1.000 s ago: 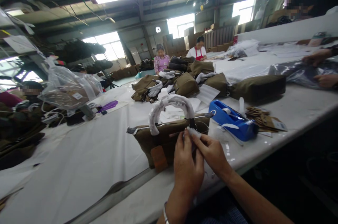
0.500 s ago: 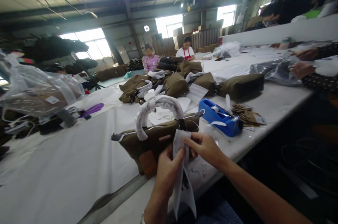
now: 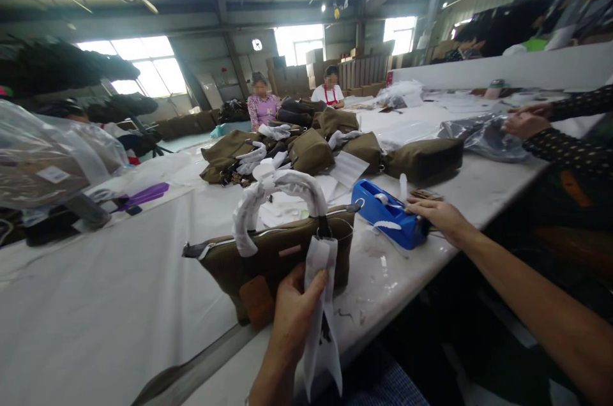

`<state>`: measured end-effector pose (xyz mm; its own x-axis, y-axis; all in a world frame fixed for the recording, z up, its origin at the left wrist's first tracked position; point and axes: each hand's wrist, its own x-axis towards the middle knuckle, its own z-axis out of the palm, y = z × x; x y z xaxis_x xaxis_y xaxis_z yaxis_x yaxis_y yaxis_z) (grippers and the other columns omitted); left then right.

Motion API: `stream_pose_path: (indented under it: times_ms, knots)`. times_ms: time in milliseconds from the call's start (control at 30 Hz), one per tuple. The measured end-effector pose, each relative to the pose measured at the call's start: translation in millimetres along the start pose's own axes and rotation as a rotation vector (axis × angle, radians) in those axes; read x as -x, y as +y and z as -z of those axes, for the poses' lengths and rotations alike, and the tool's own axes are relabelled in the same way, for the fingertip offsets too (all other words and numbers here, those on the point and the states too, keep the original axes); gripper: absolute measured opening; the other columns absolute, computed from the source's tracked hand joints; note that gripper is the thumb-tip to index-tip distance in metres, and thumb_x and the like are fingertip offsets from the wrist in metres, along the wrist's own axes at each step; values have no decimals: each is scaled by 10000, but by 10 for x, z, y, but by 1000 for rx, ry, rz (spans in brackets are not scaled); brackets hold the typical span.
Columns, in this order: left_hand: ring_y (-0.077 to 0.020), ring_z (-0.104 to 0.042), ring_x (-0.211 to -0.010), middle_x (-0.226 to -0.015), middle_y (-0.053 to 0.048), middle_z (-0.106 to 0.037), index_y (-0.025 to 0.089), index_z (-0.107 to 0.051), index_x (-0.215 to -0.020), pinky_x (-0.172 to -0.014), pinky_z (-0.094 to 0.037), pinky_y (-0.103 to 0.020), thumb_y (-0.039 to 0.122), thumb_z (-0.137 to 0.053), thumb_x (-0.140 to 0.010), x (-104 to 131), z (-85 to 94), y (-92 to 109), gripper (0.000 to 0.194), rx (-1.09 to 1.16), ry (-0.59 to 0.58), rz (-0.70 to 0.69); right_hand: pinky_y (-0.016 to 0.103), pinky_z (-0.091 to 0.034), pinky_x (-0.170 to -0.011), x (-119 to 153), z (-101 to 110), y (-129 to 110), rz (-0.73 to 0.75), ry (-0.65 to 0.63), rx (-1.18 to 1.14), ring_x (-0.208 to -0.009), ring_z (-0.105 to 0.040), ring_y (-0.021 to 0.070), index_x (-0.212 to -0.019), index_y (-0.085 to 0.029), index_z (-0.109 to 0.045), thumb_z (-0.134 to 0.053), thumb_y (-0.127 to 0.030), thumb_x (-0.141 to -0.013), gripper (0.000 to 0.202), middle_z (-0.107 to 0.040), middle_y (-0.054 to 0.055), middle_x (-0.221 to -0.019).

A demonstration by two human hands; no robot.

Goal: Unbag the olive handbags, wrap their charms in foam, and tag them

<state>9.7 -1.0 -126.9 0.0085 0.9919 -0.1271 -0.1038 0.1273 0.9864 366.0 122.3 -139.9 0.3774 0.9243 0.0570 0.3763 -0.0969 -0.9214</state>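
An olive bag (image 3: pixel 292 249) stands upright on the white table, its handles (image 3: pixel 275 192) wrapped in white material. My left hand (image 3: pixel 297 300) pinches a white wrapping strip (image 3: pixel 322 265) that hangs from a ring at the bag's right handle base. A brown tag (image 3: pixel 257 301) hangs on the bag's front. To the right, my right hand (image 3: pixel 438 218) is at the cutting end of a blue tape dispenser (image 3: pixel 390 214), its fingers pressed together; whatever they hold is too small to make out.
Several olive bags (image 3: pixel 311 150) lie piled behind. Brown tags (image 3: pixel 426 195) lie beyond the dispenser. A plastic-wrapped item (image 3: pixel 52 163) is at the left. Another person's hands (image 3: pixel 527 120) touch clear plastic (image 3: pixel 498 141) at the right. Two people sit at the back.
My right hand has left the white strip and moved right to the tape dispenser. My left hand still pinches the strip. The view has shifted slightly.
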Motion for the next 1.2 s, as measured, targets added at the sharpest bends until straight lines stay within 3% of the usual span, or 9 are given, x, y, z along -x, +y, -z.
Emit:
stream_pose_path:
  times_ms: [133, 333, 400, 533, 700, 867, 1000, 1200]
  knots:
    - [-299, -721, -937, -1002, -123, -799, 110, -794, -1043, -839, -541, -334, 456, -822, -757, -22, 10, 7, 450, -2, 16, 21, 328, -561, -620, 134, 99, 28, -63, -43, -136, -933, -717, 287, -779, -208, -796, -776, -452, -634, 285, -710, 120, -1282]
    - [-304, -722, -968, -1018, -124, -801, 124, -797, -1056, -860, -540, -336, 456, -831, -750, -43, 10, -14, 453, 13, 12, 14, 361, -593, -827, 420, 286, 185, -81, 33, -346, -979, -692, 275, -870, -241, -786, -849, -465, -619, 342, -763, 78, -1018]
    - [-313, -723, -961, -1018, -132, -800, 117, -797, -1052, -870, -540, -359, 456, -829, -746, -44, 5, -24, 458, 23, 28, 11, 341, -599, -806, 494, 288, 280, -124, 58, -359, -930, -691, 250, -829, -230, -783, -857, -440, -610, 313, -755, 79, -986]
    - [-311, -723, -940, -1032, -137, -797, 113, -795, -1055, -860, -539, -366, 460, -831, -736, -49, -3, -37, 472, 24, 31, 27, 294, -575, -612, 554, 146, 485, -194, 135, -373, -728, -655, 194, -775, -198, -757, -850, -403, -590, 291, -718, 76, -814]
    - [-307, -724, -928, -1000, -128, -801, 117, -799, -1023, -833, -545, -348, 475, -847, -703, -40, -33, -31, 483, 40, 68, 11, 250, -488, -468, 524, -141, 624, -207, 256, -434, -664, -635, 188, -786, -201, -697, -806, -429, -611, 308, -701, 72, -771]
    - [-314, -732, -933, -1010, -134, -802, 114, -804, -1008, -814, -559, -343, 482, -857, -685, -32, -57, -26, 492, 57, 78, -14, 288, -495, -445, 528, -265, 599, -213, 296, -492, -590, -619, 202, -740, -232, -608, -770, -430, -629, 279, -675, 50, -672]
    - [-287, -732, -912, -1009, -125, -804, 117, -804, -1017, -811, -548, -319, 480, -859, -693, -36, -28, -17, 490, 59, 37, -18, 278, -472, -459, 580, -261, 541, -178, 318, -434, -583, -602, 188, -723, -218, -620, -763, -435, -604, 285, -665, 43, -650]
    - [-265, -728, -915, -1031, -115, -803, 118, -794, -1054, -817, -536, -308, 429, -814, -768, -22, 19, -20, 423, 47, -4, -30, 273, -469, -546, 1005, -299, 269, -53, 306, -330, -669, -607, 187, -772, -189, -682, -791, -520, -614, 382, -691, 52, -727]
